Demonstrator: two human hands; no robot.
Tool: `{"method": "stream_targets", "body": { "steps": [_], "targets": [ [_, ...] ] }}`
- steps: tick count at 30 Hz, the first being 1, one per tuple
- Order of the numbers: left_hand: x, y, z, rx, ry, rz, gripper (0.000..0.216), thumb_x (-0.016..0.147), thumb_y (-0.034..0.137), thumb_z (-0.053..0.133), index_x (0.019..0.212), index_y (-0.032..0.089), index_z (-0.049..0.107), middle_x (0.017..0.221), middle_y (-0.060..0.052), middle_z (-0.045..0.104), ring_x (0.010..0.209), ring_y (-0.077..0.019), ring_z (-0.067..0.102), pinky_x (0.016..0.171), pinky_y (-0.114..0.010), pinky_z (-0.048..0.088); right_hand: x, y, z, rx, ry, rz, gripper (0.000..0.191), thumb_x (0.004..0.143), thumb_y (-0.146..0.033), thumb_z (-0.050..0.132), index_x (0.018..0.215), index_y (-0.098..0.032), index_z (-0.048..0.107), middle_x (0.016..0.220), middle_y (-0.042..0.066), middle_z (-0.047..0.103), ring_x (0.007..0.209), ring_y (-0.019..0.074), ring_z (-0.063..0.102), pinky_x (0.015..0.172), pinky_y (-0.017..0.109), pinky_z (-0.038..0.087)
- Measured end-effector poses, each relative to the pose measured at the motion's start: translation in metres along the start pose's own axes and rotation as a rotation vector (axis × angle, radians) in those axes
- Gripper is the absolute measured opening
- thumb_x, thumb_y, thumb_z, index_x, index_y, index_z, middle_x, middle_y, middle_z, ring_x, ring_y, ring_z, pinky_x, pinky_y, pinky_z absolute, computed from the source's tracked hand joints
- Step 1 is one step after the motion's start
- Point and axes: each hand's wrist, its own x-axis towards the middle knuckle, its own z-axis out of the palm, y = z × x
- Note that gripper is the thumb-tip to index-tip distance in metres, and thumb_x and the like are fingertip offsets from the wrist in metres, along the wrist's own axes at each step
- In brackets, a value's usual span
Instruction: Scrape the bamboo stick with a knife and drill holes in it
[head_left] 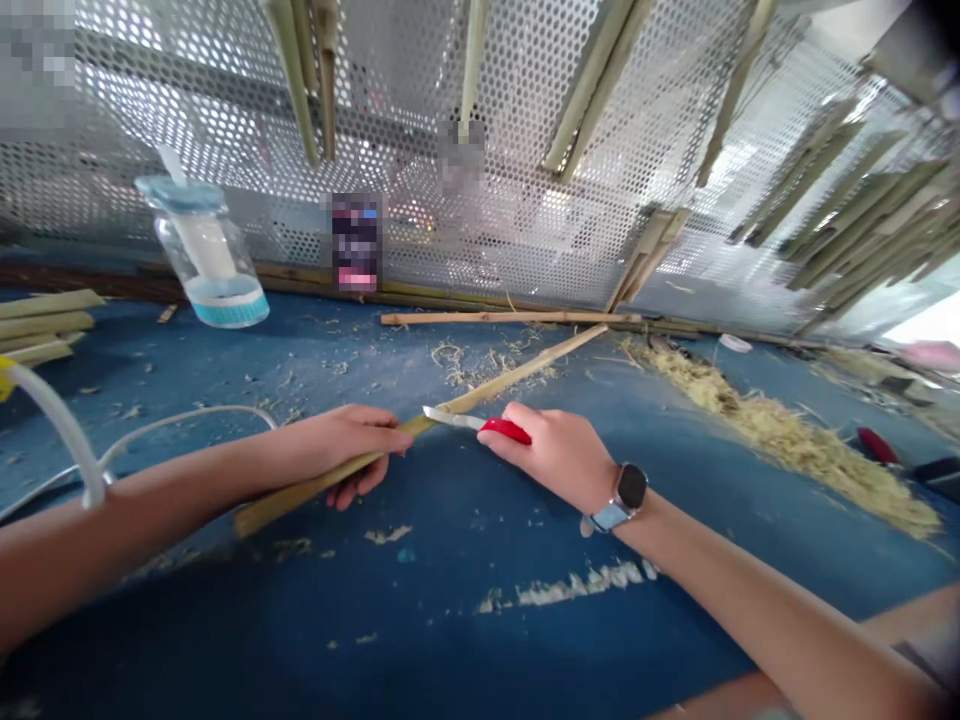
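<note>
A bamboo strip (517, 375) is being gripped across the blue tabletop (450, 520) by the closed left hand (352, 450), while a red-handled knife (506, 431) is being held in the closed right hand (555, 455), its blade at the strip (wood shavings (780, 440) are lying along the tabletop).

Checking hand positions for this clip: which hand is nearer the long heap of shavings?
Right. The right hand is just left of the long heap of shavings; the left hand is farther left, beyond the right hand.
</note>
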Motion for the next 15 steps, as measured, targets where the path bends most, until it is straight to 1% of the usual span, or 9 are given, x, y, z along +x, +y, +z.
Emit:
{"method": "stream_targets", "body": {
  "steps": [3,5,8,10,12,15],
  "targets": [
    [-0.004,-0.001,-0.003,-0.077,-0.021,-0.007,0.050,0.084,0.073,0.065,0.079,0.026,0.049,0.060,0.005,0.053,0.037,-0.0134,0.049,0.040,-0.028,0.041,0.004,0.006,0.002,-0.006,0.016,0.042,0.074,0.104,-0.084,0.020,0.082,-0.023,0.055,0.058,0.001,0.056,0.051,0.0153,0.050,0.050,0.028,0.024],
    [-0.008,0.001,-0.004,-0.112,-0.016,-0.015,0.048,0.090,0.067,0.064,0.075,0.025,0.048,0.065,0.004,0.052,0.038,-0.0094,0.044,0.039,-0.025,0.036,0.002,0.004,0.003,0.003,0.033,0.037,0.076,0.103,-0.086,0.015,0.082,-0.023,0.053,0.056,0.000,0.054,0.048,0.0144,0.047,0.049,0.028,0.023],
    [-0.014,0.004,-0.002,-0.133,0.019,-0.037,0.044,0.097,0.059,0.059,0.073,0.024,0.049,0.061,0.005,0.049,0.038,-0.0080,0.039,0.038,-0.023,0.033,-0.006,-0.002,0.003,0.033,0.038,0.000,0.080,0.102,-0.088,0.011,0.080,-0.023,0.052,0.054,0.000,0.052,0.045,0.0130,0.043,0.048,0.027,0.023],
    [-0.015,0.004,0.000,-0.118,0.043,-0.044,0.043,0.097,0.059,0.060,0.074,0.024,0.049,0.060,0.005,0.050,0.037,-0.0080,0.038,0.038,-0.023,0.034,-0.009,-0.002,0.002,0.043,0.046,-0.031,0.079,0.102,-0.087,0.013,0.080,-0.023,0.053,0.056,0.000,0.054,0.046,0.0130,0.044,0.049,0.027,0.023],
    [-0.015,0.004,0.002,-0.091,0.055,-0.041,0.042,0.095,0.062,0.061,0.077,0.025,0.050,0.062,0.005,0.053,0.037,-0.0078,0.038,0.038,-0.023,0.035,-0.007,0.006,0.000,0.025,0.060,-0.016,0.076,0.104,-0.086,0.019,0.081,-0.023,0.055,0.057,0.001,0.056,0.047,0.0135,0.046,0.050,0.027,0.023],
    [-0.013,0.002,0.003,-0.068,0.055,-0.048,0.042,0.093,0.066,0.063,0.086,0.025,0.054,0.063,0.006,0.054,0.037,-0.0084,0.039,0.036,-0.023,0.033,0.001,0.023,-0.003,-0.041,0.083,0.130,0.067,0.105,-0.080,0.030,0.080,-0.023,0.055,0.054,0.000,0.053,0.045,0.0138,0.042,0.047,0.028,0.022]
  ]
}}
